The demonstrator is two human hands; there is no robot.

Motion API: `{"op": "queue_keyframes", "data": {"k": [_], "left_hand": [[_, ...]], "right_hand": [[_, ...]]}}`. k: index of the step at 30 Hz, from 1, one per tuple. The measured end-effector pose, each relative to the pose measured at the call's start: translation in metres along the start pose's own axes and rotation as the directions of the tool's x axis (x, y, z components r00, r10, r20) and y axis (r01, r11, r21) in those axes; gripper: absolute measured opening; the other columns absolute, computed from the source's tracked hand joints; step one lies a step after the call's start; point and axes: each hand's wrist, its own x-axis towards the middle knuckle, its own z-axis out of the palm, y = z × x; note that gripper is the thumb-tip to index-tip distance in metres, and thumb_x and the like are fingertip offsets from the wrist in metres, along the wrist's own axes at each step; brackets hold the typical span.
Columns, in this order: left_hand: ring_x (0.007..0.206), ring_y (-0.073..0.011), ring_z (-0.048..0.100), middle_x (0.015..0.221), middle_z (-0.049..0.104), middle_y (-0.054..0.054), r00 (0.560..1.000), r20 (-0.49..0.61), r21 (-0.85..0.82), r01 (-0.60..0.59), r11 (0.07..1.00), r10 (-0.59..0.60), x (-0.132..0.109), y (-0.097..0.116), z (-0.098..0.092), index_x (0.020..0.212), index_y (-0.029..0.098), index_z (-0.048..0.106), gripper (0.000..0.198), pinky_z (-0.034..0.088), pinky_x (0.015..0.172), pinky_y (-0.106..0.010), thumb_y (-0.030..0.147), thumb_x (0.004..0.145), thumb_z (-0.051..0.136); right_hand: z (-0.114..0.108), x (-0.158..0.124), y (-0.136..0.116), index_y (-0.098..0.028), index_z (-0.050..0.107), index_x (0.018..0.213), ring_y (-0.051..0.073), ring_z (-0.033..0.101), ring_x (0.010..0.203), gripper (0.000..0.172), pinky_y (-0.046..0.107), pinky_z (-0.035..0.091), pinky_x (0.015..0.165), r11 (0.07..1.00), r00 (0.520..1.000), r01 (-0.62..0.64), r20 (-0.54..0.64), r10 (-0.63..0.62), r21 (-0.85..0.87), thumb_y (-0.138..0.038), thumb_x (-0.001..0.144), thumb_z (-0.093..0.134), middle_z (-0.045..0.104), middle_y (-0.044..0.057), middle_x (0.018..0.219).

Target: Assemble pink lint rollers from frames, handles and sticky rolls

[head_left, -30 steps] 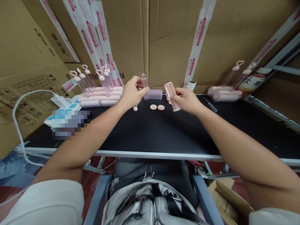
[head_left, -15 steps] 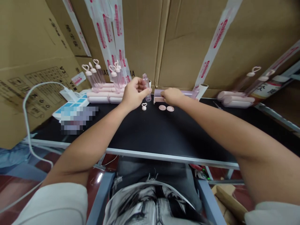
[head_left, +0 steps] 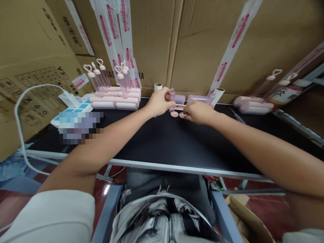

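My left hand (head_left: 159, 102) grips a small clear pink tube (head_left: 172, 96) upright, just above the black table (head_left: 162, 141) near its back edge. My right hand (head_left: 199, 112) lies close to the right of it, fingers curled down, their tips on one pink disc (head_left: 181, 115). Whether that disc is gripped is hidden by the fingers. A second pink disc (head_left: 174, 114) lies between the two hands. Behind them rest a lilac sleeve (head_left: 180, 99) and a pink cover piece (head_left: 198, 98).
Pink rollers with heart-topped tubes (head_left: 113, 98) are stacked back left, and more (head_left: 253, 106) lie back right. A white ring (head_left: 158, 86), a paper roll (head_left: 218, 93) and a screwdriver (head_left: 237, 116) lie along the back. A white power strip (head_left: 69, 99) sits left. Cardboard boxes (head_left: 202, 44) wall the rear.
My right hand put down the pink cover piece at the back and came down onto the discs. My left hand carried the tube to the right, toward my right hand.
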Motion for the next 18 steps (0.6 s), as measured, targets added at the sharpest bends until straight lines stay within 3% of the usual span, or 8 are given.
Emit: {"op": "queue_keyframes", "data": {"k": [3,7,14,18], "left_hand": [[0.089,-0.0192,0.07,0.092,0.073,0.0,0.999,0.037,0.052,0.005,0.999,-0.006,0.011,0.004,0.014,0.119,0.02,0.063,0.047,0.055,0.088,-0.036,0.009,0.08,0.085],[0.089,-0.0205,0.071,0.092,0.074,-0.001,0.998,0.058,0.07,-0.015,0.997,0.011,0.02,0.007,0.02,0.13,0.02,0.06,0.053,0.054,0.087,-0.037,0.009,0.083,0.082],[0.087,-0.0216,0.071,0.09,0.074,-0.001,0.997,0.076,0.161,-0.024,0.987,0.012,0.024,-0.002,0.023,0.119,0.022,0.063,0.047,0.054,0.082,-0.036,0.012,0.079,0.085],[0.088,-0.0222,0.072,0.093,0.077,-0.003,0.994,0.109,0.183,-0.018,0.983,-0.002,0.017,-0.004,0.026,0.113,0.024,0.062,0.041,0.052,0.08,-0.035,0.021,0.08,0.087]], "right_hand": [[0.003,-0.003,-0.006,-0.015,0.088,0.104,0.032,0.072,0.106,0.026,0.039,0.049,0.093,0.999,1.0,-0.009,0.007,0.01,-0.036,-0.024,0.105,0.064,0.082,0.018,0.112],[0.004,0.006,-0.007,-0.015,0.089,0.101,0.031,0.07,0.105,0.03,0.04,0.047,0.094,0.999,1.0,0.016,0.024,-0.015,-0.041,-0.016,0.105,0.059,0.083,0.017,0.112],[0.013,0.027,-0.002,-0.011,0.087,0.106,0.033,0.068,0.106,0.032,0.042,0.045,0.097,0.999,0.999,0.036,-0.009,-0.036,-0.019,-0.019,0.108,0.056,0.084,0.019,0.107],[0.002,0.018,0.004,-0.012,0.088,0.108,0.033,0.07,0.105,0.032,0.043,0.046,0.099,0.998,0.994,0.042,-0.102,-0.037,0.049,-0.023,0.107,0.057,0.084,0.019,0.109]]}}
